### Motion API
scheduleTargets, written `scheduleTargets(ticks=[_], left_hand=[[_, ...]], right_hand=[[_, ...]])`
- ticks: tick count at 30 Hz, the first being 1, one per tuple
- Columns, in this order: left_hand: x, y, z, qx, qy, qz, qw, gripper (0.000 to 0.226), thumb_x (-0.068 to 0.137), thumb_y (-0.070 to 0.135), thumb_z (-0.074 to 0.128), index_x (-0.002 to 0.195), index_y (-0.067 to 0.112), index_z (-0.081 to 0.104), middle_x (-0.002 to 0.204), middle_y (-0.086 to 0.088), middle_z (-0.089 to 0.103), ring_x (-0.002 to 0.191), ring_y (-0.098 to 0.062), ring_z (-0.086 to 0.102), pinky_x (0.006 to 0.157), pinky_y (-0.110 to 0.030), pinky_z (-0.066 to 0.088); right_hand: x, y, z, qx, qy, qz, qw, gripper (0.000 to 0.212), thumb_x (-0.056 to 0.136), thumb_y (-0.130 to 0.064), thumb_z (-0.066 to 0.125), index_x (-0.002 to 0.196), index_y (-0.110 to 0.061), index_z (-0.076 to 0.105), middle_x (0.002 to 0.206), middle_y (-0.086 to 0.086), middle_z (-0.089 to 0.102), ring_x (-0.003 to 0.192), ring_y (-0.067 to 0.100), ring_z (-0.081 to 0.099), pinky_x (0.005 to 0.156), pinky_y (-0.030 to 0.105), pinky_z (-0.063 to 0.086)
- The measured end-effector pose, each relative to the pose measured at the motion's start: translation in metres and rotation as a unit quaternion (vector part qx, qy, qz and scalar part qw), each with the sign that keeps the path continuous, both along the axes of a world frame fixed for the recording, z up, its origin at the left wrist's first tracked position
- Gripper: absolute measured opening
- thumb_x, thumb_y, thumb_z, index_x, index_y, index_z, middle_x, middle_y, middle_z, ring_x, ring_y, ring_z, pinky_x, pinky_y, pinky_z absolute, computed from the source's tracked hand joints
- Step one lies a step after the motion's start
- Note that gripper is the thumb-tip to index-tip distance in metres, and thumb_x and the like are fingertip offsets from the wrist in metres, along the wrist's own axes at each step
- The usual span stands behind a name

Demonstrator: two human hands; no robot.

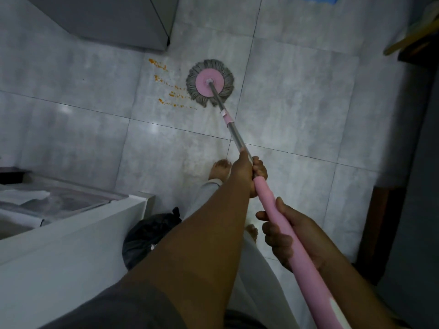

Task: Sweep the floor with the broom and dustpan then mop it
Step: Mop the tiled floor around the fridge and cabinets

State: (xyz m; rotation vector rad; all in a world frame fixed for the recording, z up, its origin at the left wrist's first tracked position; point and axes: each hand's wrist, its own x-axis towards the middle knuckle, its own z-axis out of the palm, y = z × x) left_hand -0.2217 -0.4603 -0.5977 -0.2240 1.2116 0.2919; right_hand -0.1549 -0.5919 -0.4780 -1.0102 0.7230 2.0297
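A round mop head (pixel 210 83) with grey strands and a pink disc lies flat on the grey tiled floor (pixel 297 103). Its metal and pink handle (pixel 268 198) runs back toward me. My left hand (pixel 247 173) grips the handle where metal meets the pink sleeve. Lower down, my right hand (pixel 285 236) grips the pink sleeve. Orange streaks and crumbs (pixel 169 87) lie on the tile just left of the mop head. No broom or dustpan is in view.
A grey cabinet (pixel 114 20) stands at the back left. A white counter (pixel 71 233) sits at the near left, with a black rubbish bag (pixel 147 233) beside it. My bare feet (pixel 219 168) stand on the tile. Dark wooden furniture (pixel 380 233) lines the right.
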Motion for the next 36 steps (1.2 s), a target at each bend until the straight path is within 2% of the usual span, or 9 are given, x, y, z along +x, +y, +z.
scheduleTargets(ticks=[5, 11, 16, 20, 28, 36], left_hand=[[0.01, 0.044, -0.014, 0.009, 0.001, 0.002, 1.0, 0.052, 0.097, 0.056, 0.049, 0.066, 0.014, 0.044, 0.044, 0.006, 0.038, 0.029, -0.004, 0.033, 0.029, -0.012, 0.026], [0.028, 0.15, -0.031, 0.029, -0.003, 0.01, 1.0, 0.051, 0.098, 0.052, 0.049, 0.067, 0.013, 0.041, 0.041, 0.004, 0.038, 0.028, -0.005, 0.033, 0.028, -0.012, 0.026], [0.046, 0.238, -0.036, 0.05, 0.017, 0.002, 0.999, 0.05, 0.1, 0.05, 0.047, 0.067, 0.013, 0.039, 0.041, 0.003, 0.037, 0.027, -0.005, 0.032, 0.029, -0.01, 0.024], [0.059, 0.273, -0.041, 0.053, 0.015, 0.007, 0.998, 0.052, 0.098, 0.052, 0.048, 0.064, 0.015, 0.038, 0.04, 0.005, 0.035, 0.026, -0.005, 0.032, 0.029, -0.01, 0.023], [0.065, 0.23, -0.045, 0.049, -0.007, 0.017, 0.999, 0.052, 0.095, 0.052, 0.055, 0.062, 0.015, 0.04, 0.045, 0.005, 0.037, 0.03, -0.004, 0.036, 0.031, -0.01, 0.029], [0.067, 0.093, -0.032, 0.041, -0.013, -0.032, 0.999, 0.053, 0.095, 0.057, 0.052, 0.065, 0.015, 0.042, 0.044, 0.005, 0.04, 0.03, -0.004, 0.036, 0.029, -0.012, 0.028]], right_hand=[[0.005, 0.041, -0.016, 0.009, -0.012, -0.006, 1.0, 0.044, 0.09, -0.044, 0.052, 0.099, -0.002, 0.06, 0.055, 0.005, 0.05, 0.031, 0.01, 0.044, 0.029, 0.018, 0.038], [0.017, 0.142, -0.042, 0.04, -0.011, -0.012, 0.999, 0.045, 0.095, -0.048, 0.043, 0.098, -0.005, 0.056, 0.055, 0.0, 0.049, 0.032, 0.006, 0.043, 0.03, 0.015, 0.034], [0.034, 0.228, -0.055, 0.058, -0.021, -0.013, 0.998, 0.045, 0.095, -0.047, 0.045, 0.095, -0.002, 0.056, 0.056, -0.001, 0.047, 0.033, 0.004, 0.042, 0.03, 0.015, 0.036], [0.046, 0.262, -0.063, 0.062, -0.027, -0.01, 0.998, 0.046, 0.096, -0.047, 0.047, 0.095, -0.002, 0.055, 0.058, -0.001, 0.048, 0.034, 0.004, 0.043, 0.032, 0.015, 0.037], [0.052, 0.219, -0.063, 0.066, -0.032, -0.009, 0.997, 0.047, 0.097, -0.049, 0.046, 0.095, -0.003, 0.054, 0.057, 0.0, 0.048, 0.034, 0.006, 0.042, 0.031, 0.017, 0.038], [0.05, 0.077, -0.044, 0.06, -0.017, -0.037, 0.997, 0.047, 0.093, -0.048, 0.052, 0.1, -0.002, 0.057, 0.059, 0.003, 0.053, 0.035, 0.008, 0.047, 0.032, 0.019, 0.041]])
